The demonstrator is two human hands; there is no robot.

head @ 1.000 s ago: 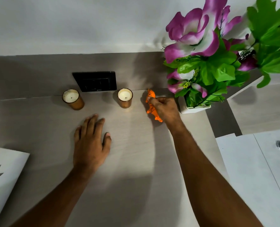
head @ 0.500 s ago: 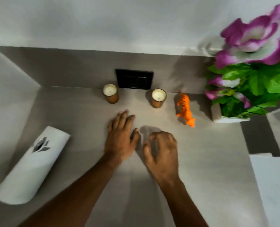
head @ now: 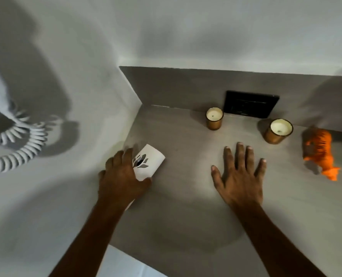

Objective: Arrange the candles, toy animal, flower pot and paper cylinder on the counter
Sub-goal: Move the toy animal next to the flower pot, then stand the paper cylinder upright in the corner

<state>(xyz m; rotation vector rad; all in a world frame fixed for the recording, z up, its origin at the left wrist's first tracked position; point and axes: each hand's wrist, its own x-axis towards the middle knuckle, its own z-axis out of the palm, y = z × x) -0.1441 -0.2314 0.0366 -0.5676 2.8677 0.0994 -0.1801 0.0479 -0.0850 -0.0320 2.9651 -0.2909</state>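
A white paper cylinder (head: 149, 163) with a dark leaf print lies on its side at the counter's left edge, by the side wall. My left hand (head: 122, 179) wraps over it, fingers curled around its body. My right hand (head: 239, 175) rests flat on the counter (head: 186, 216), fingers spread, holding nothing. Two candles in amber glass stand at the back: one (head: 214, 121) to the left of the other (head: 278, 131). An orange toy tiger (head: 320, 153) stands at the far right. The flower pot is out of view.
A black socket plate (head: 251, 106) sits on the grey backsplash behind the candles. A white coiled cord (head: 16, 148) hangs on the left wall. A white surface (head: 126, 264) adjoins the counter's front edge.
The view has swung left, so the flower pot has left the frame. My left hand moved left from the counter and closed over the paper cylinder. My right hand has flattened out on the counter.
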